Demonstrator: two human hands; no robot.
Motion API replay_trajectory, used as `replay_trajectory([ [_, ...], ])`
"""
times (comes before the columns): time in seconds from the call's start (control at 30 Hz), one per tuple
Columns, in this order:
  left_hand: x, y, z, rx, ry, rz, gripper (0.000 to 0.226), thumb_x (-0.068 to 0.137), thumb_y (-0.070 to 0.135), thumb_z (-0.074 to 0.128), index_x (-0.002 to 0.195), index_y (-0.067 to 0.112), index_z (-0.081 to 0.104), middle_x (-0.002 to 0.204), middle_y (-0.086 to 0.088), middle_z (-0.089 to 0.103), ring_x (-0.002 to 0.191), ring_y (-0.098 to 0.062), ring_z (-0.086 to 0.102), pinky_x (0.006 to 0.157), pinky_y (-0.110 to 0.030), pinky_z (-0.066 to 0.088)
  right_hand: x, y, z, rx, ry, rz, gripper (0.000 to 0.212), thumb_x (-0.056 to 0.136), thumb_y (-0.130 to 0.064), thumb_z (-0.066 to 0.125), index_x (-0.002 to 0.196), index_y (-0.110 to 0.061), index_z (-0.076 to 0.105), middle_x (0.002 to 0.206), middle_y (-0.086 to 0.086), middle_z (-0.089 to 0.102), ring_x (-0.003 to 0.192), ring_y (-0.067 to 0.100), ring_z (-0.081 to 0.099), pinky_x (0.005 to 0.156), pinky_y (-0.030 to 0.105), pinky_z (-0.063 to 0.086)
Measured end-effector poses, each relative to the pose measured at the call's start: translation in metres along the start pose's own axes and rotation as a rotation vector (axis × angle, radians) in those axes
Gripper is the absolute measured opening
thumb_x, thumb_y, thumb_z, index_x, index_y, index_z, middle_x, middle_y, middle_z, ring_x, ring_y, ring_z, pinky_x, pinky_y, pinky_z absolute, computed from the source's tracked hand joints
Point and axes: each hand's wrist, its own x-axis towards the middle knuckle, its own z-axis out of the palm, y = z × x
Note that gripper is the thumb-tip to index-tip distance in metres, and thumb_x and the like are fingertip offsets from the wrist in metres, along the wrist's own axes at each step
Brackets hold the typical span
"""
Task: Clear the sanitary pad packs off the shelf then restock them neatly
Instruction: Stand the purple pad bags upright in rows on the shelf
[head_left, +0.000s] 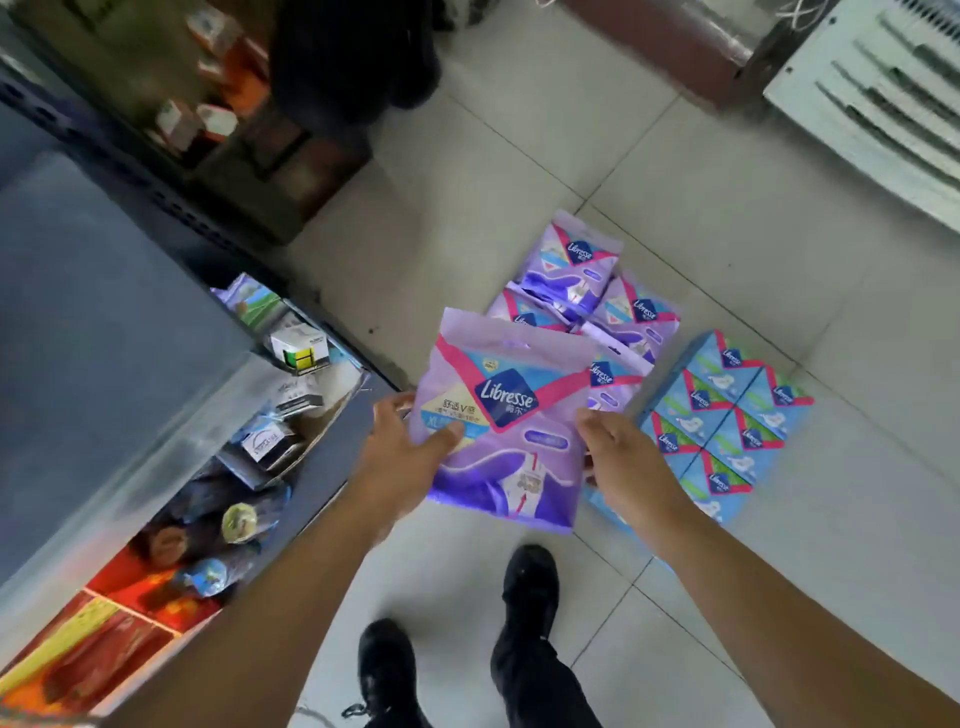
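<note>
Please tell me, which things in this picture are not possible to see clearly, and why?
- Head view: the right hand's fingers lie behind the purple pack.
- Purple packs on the floor: count unclear, they overlap and the held pack covers some.
- Blue packs: small print unreadable; the right forearm hides the nearest.
- Shelf goods: blurred, labels illegible.

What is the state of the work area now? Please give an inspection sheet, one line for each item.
Surface: pale tiled floor.
Job's things: purple pack held above the floor; purple packs piled on the floor; blue packs in neat rows beside them.
Clutter: small boxes on the lower shelf.
Grippers: left hand and right hand grip the purple pack's sides.
Cables: white wires at the top edge, blurred.
Surroundings: grey shelf unit on the left; black shoes below.
</note>
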Motion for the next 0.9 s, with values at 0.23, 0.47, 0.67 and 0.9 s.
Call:
replay_trajectory([
  [0.23, 0.130, 0.004, 0.050, 0.205, -0.001, -0.031, 0.032, 0.094, 0.026, 0.060, 0.118, 0.013, 0.043, 0.114, -0.005, 0.062, 0.105, -0.026, 0.062, 0.097, -0.049, 0.048, 0.073, 0.075, -0.024, 0.014, 0.025, 0.159, 0.055, 0.068, -0.063, 0.042, 0.103, -0.025, 0.060, 0.096, 0.006, 0.067, 0.096, 0.030, 0.065, 0.093, 0.051, 0.050],
  [0.47, 0.299, -0.025, 0.111, 0.455, -0.032, 0.061, 0.018, 0.097, 0.012, 0.048, 0.115, 0.012, 0.045, 0.112, -0.009, 0.063, 0.099, -0.027, 0.063, 0.083, -0.037, 0.048, 0.177, 0.140, -0.005, -0.021, 0.065, 0.192, 0.028, 0.096, -0.044, 0.043, 0.115, -0.027, 0.054, 0.098, -0.003, 0.066, 0.092, 0.022, 0.067, 0.079, 0.031, 0.044],
  [0.67, 0.400, -0.037, 0.163, 0.562, -0.134, 0.188, 0.017, 0.094, 0.017, 0.053, 0.109, 0.009, 0.055, 0.105, -0.009, 0.067, 0.095, -0.027, 0.062, 0.081, -0.036, 0.049, 0.260, 0.160, 0.016, 0.009, 0.152, 0.213, 0.036, 0.097, -0.047, 0.041, 0.124, -0.027, 0.054, 0.106, 0.001, 0.066, 0.094, 0.025, 0.066, 0.082, 0.032, 0.046],
  [0.9, 0.392, -0.047, 0.188, 0.594, -0.143, 0.114, 0.076, 0.096, 0.026, 0.056, 0.154, 0.016, 0.007, 0.152, -0.007, 0.036, 0.133, -0.024, 0.044, 0.110, -0.034, 0.035, 0.271, 0.152, 0.017, -0.046, 0.132, 0.253, 0.042, 0.096, -0.049, 0.040, 0.128, -0.026, 0.053, 0.113, 0.003, 0.065, 0.104, 0.026, 0.064, 0.090, 0.037, 0.047],
])
